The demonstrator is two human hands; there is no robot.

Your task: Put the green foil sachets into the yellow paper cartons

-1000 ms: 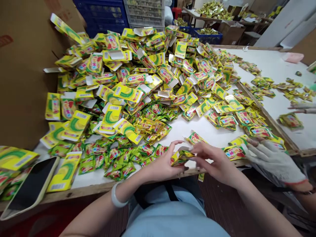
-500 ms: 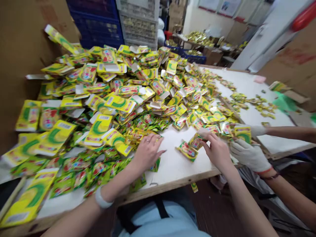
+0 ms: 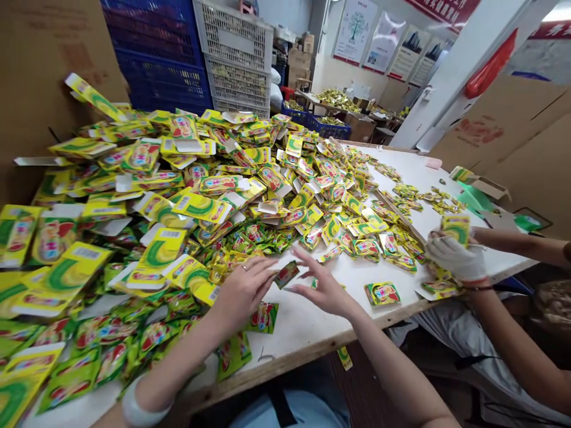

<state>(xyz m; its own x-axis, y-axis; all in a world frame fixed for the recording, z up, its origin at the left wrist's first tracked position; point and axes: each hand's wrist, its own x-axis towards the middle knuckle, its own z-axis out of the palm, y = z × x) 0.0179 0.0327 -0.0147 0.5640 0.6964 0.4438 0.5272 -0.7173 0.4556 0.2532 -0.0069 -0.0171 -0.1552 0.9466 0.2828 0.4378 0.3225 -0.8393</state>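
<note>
My left hand [image 3: 241,294] pinches the left edge of a small green foil packet [image 3: 286,274] between thumb and fingers. Facing it from the right, my right hand [image 3: 328,291] has its fingers spread around the packet's other side, apparently without gripping it. Part of another packet shows beneath the right palm. A yellow-and-green box [image 3: 382,293] lies on the white tabletop [image 3: 307,333], farther right. Below my left hand are loose green packets [image 3: 234,355]. A heap of yellow boxes [image 3: 200,208] with open flaps spreads beyond both hands, with more packets among them.
At the right, a co-worker's white-gloved hand [image 3: 459,258] holds a yellow box [image 3: 457,228]. Blue crates [image 3: 160,83] and white crates [image 3: 238,77] are stacked behind the heap. A wooden strip [image 3: 401,217] divides the tabletop. A cardboard carton [image 3: 57,71] stands at left.
My right hand has moved left from the small packages toward my left hand, leaving one on the table. My left hand has lifted a packet from the pile. The view has tilted up.
</note>
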